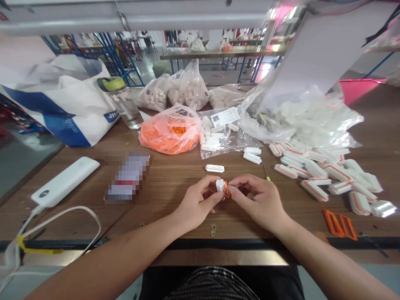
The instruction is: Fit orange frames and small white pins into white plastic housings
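Left forearm (109, 254) and right forearm (328, 262): both cross the counter (162, 185) edge toward the centre, unobstructed.

Left hand (196, 201): closed in a pinch, thumb and fingers gripping the white plastic piece (219, 185).

Right hand (259, 201): closed in a fingertip pinch, apparently on the orange strip (227, 191); your fingers hide the contact.

Item position: between your hands, lifted off the counter, with the orange strip at the white plastic piece's right end.

Handling advice: keep both pinches close to the join and your wrists steady. Watch that the thin strip does not twist.

Nearby: a loose white clip (215, 168) lies just ahead of your hands. A heap of orange-striped white pieces (325, 177) sits to your right, an orange plastic bag (170, 133) ahead.
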### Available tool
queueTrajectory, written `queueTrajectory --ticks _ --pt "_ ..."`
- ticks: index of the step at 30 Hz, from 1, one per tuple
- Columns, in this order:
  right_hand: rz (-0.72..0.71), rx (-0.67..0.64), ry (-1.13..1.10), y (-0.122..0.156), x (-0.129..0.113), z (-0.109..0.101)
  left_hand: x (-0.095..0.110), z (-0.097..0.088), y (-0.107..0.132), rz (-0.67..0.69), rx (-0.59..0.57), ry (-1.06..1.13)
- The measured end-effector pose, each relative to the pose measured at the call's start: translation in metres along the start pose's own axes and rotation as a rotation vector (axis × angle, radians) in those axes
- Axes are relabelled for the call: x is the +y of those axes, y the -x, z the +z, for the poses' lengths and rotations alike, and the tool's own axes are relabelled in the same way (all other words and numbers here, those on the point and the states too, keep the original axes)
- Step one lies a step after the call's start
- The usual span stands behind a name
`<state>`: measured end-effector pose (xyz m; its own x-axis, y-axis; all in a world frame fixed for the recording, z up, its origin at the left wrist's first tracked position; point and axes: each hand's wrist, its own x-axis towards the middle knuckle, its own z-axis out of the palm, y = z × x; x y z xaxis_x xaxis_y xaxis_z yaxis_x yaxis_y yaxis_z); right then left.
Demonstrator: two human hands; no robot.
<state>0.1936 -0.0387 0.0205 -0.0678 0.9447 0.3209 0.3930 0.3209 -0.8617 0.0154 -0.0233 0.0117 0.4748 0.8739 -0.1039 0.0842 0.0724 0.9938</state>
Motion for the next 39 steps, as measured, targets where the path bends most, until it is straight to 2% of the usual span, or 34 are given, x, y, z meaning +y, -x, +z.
queueTrajectory --ticks 6,12,16,20,24,29,39 --pt "0.055 -0.016 -0.058 0.000 0.001 0.002 0.002 0.000 0.000 -0.004 0.006 -0.021" --pt "0.140 -0.123 -0.127 -0.001 0.004 0.001 0.000 -0.001 0.000 0.022 0.022 -0.030" --pt "0.126 -0.220 -0.142 -0.004 0.005 -0.002 -0.001 -0.003 -0.003 -0.038 -0.038 0.081" --pt "0.123 -0.209 -0.156 -0.003 0.004 -0.003 0.002 -0.006 -0.007 -0.087 -0.055 0.191" --pt "0.057 -0.148 -0.148 -0.001 0.004 -0.003 0.004 -0.008 -0.008 -0.121 -0.024 0.250" --pt "-0.097 -0.136 0.027 -0.002 0.002 -0.002 0.003 -0.009 -0.009 -0.122 -0.026 0.302" --pt "-0.146 -0.141 0.094 -0.001 0.000 -0.004 0.001 -0.010 -0.009 -0.121 -0.037 0.326"
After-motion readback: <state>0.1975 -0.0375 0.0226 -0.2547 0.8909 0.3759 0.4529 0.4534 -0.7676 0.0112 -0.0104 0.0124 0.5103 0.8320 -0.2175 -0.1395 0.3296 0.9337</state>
